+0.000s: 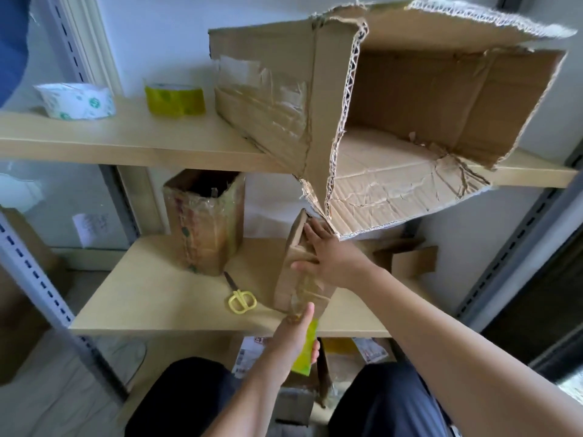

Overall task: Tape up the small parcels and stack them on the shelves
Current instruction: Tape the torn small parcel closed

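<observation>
The taping step looks to be in hand: a small brown cardboard parcel (301,272) stands upright near the front edge of the pale wooden middle shelf (151,298), and a strip of clear tape seems to run from its face down to the yellow-green tape roll (305,351) below the shelf edge. The right hand (328,257) rests on the parcel's upper side with fingers spread and fairly straight, steadying it. The left hand (296,339) grips the roll, thumb raised toward the parcel. The next move probably calls for pulling the tape taut, pressing it flat over the seam, then cutting it, for which the yellow-handled scissors (240,298) lie just beside the parcel. The parcel's card is creased and dull, the tape glossy and wrinkled. Behind stands a taller cardboard box wrapped in shiny tape (205,225), its top open. On the upper shelf (126,143) a large torn corrugated carton (394,121) lies on its side, its fluted edges ragged, beside a white printed tape roll (79,100) and another yellow-green tape roll (175,100).
</observation>
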`<control>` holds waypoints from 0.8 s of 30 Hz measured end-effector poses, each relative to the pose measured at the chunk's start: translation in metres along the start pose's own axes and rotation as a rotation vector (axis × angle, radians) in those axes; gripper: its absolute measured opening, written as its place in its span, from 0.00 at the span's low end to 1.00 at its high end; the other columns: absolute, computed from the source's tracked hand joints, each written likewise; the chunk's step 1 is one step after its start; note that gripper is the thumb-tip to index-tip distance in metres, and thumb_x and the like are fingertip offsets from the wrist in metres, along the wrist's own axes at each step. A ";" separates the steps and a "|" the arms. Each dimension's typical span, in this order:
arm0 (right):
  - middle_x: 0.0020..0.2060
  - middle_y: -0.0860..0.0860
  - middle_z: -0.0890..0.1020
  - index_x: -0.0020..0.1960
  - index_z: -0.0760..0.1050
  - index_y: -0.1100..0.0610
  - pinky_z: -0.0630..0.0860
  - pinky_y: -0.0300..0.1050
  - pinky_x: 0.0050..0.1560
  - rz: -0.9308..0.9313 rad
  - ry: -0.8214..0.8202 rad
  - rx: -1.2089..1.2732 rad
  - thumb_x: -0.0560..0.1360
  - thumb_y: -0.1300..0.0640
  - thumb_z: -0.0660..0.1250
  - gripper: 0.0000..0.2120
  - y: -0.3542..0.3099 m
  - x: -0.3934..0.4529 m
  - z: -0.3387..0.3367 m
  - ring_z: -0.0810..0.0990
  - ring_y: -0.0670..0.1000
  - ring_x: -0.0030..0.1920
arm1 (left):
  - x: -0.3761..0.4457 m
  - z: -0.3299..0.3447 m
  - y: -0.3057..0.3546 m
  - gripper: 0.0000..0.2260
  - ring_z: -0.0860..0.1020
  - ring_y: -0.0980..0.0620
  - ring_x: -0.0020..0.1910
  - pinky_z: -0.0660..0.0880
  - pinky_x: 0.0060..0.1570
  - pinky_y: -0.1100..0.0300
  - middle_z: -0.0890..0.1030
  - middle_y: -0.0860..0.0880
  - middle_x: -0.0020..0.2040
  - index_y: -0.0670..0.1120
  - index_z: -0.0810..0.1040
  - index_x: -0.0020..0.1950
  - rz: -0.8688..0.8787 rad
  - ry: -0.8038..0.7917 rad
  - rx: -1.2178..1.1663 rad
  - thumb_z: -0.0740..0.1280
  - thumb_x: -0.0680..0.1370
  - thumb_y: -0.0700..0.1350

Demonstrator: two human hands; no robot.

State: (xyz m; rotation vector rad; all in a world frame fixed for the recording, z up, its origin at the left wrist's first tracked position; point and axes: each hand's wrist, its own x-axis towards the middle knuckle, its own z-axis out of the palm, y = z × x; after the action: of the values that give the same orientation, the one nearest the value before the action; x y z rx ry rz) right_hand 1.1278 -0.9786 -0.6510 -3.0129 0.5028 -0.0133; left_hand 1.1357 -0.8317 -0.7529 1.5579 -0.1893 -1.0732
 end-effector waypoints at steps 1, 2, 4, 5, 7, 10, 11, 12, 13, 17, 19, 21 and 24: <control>0.78 0.56 0.59 0.78 0.59 0.56 0.60 0.53 0.74 0.005 -0.026 -0.007 0.76 0.32 0.60 0.39 0.000 0.002 -0.003 0.56 0.59 0.78 | -0.003 0.000 -0.003 0.26 0.72 0.48 0.20 0.72 0.25 0.60 0.74 0.44 0.25 0.37 0.75 0.56 0.002 -0.027 -0.019 0.61 0.81 0.62; 0.78 0.55 0.61 0.77 0.60 0.56 0.61 0.52 0.73 -0.004 -0.032 -0.023 0.77 0.33 0.59 0.38 -0.002 0.002 -0.006 0.57 0.59 0.77 | -0.008 -0.002 -0.006 0.24 0.73 0.48 0.22 0.73 0.28 0.60 0.74 0.44 0.25 0.39 0.77 0.51 0.006 -0.056 -0.032 0.61 0.81 0.61; 0.78 0.55 0.59 0.78 0.57 0.58 0.60 0.52 0.73 -0.035 -0.046 -0.091 0.78 0.32 0.57 0.39 -0.008 -0.001 -0.009 0.57 0.59 0.77 | -0.025 -0.009 -0.014 0.19 0.72 0.47 0.23 0.73 0.30 0.59 0.74 0.43 0.26 0.40 0.77 0.42 0.014 -0.127 -0.068 0.61 0.80 0.55; 0.79 0.55 0.57 0.79 0.55 0.59 0.59 0.52 0.74 -0.064 -0.057 -0.133 0.78 0.32 0.56 0.41 -0.012 -0.004 -0.008 0.56 0.59 0.77 | -0.033 -0.013 -0.017 0.14 0.72 0.47 0.23 0.72 0.29 0.60 0.73 0.43 0.26 0.40 0.76 0.45 0.017 -0.151 -0.096 0.59 0.80 0.49; 0.79 0.55 0.57 0.80 0.54 0.59 0.62 0.53 0.74 -0.092 -0.077 -0.168 0.78 0.31 0.54 0.42 -0.017 -0.009 -0.008 0.58 0.59 0.77 | -0.046 -0.022 -0.020 0.10 0.71 0.47 0.22 0.71 0.26 0.61 0.73 0.42 0.27 0.41 0.73 0.58 0.005 -0.136 -0.136 0.56 0.81 0.41; 0.74 0.57 0.66 0.75 0.62 0.60 0.70 0.54 0.66 -0.129 -0.104 -0.152 0.77 0.31 0.55 0.40 -0.019 -0.016 -0.012 0.67 0.60 0.72 | -0.059 -0.030 -0.021 0.09 0.71 0.48 0.23 0.70 0.25 0.60 0.72 0.41 0.29 0.44 0.68 0.61 -0.011 -0.144 -0.148 0.56 0.82 0.39; 0.70 0.56 0.70 0.71 0.66 0.59 0.72 0.52 0.60 -0.138 -0.108 -0.140 0.77 0.30 0.56 0.37 -0.019 -0.017 -0.015 0.72 0.60 0.67 | -0.065 -0.031 -0.020 0.06 0.71 0.48 0.23 0.70 0.26 0.60 0.73 0.41 0.30 0.43 0.68 0.59 -0.024 -0.150 -0.141 0.57 0.82 0.39; 0.65 0.55 0.73 0.67 0.69 0.58 0.72 0.50 0.54 -0.142 -0.115 -0.133 0.76 0.30 0.57 0.34 -0.018 -0.018 -0.016 0.75 0.58 0.62 | -0.071 -0.032 -0.019 0.04 0.72 0.47 0.24 0.70 0.27 0.59 0.73 0.41 0.30 0.42 0.69 0.57 -0.044 -0.155 -0.141 0.59 0.82 0.40; 0.61 0.54 0.75 0.63 0.70 0.57 0.71 0.49 0.50 -0.143 -0.119 -0.135 0.76 0.31 0.58 0.32 -0.017 -0.018 -0.019 0.77 0.57 0.58 | -0.074 -0.034 -0.018 0.04 0.72 0.47 0.24 0.71 0.27 0.59 0.74 0.41 0.31 0.42 0.69 0.55 -0.063 -0.167 -0.139 0.61 0.82 0.41; 0.51 0.48 0.73 0.53 0.68 0.53 0.67 0.46 0.46 -0.104 -0.128 -0.081 0.77 0.33 0.60 0.23 -0.022 -0.023 -0.030 0.78 0.54 0.54 | -0.077 -0.043 -0.017 0.14 0.74 0.48 0.25 0.74 0.29 0.60 0.77 0.42 0.31 0.39 0.72 0.52 -0.159 -0.151 -0.128 0.68 0.81 0.50; 0.50 0.46 0.72 0.57 0.70 0.53 0.65 0.44 0.47 -0.073 -0.116 -0.050 0.77 0.34 0.61 0.23 -0.028 -0.023 -0.034 0.76 0.52 0.53 | -0.072 -0.045 -0.017 0.18 0.74 0.48 0.25 0.74 0.28 0.60 0.77 0.43 0.30 0.40 0.73 0.51 -0.162 -0.104 -0.090 0.68 0.79 0.55; 0.54 0.48 0.76 0.63 0.72 0.54 0.65 0.44 0.48 -0.037 -0.114 -0.008 0.77 0.34 0.61 0.26 -0.030 -0.019 -0.036 0.74 0.51 0.53 | -0.064 -0.043 -0.018 0.20 0.75 0.49 0.24 0.75 0.28 0.60 0.78 0.43 0.29 0.40 0.74 0.51 -0.124 -0.063 -0.074 0.68 0.78 0.57; 0.52 0.47 0.75 0.66 0.72 0.53 0.65 0.41 0.50 0.030 -0.118 0.109 0.78 0.35 0.62 0.26 -0.022 -0.011 -0.034 0.74 0.50 0.54 | -0.059 -0.039 -0.014 0.20 0.73 0.50 0.21 0.73 0.26 0.62 0.77 0.45 0.27 0.40 0.76 0.55 0.012 0.024 0.003 0.67 0.79 0.58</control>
State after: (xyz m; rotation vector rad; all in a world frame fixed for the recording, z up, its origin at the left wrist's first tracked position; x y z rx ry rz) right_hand 1.1240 -0.9575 -0.6151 -2.8787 0.5182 0.1333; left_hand 1.1237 -0.7625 -0.7381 1.5703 -0.1839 -1.0451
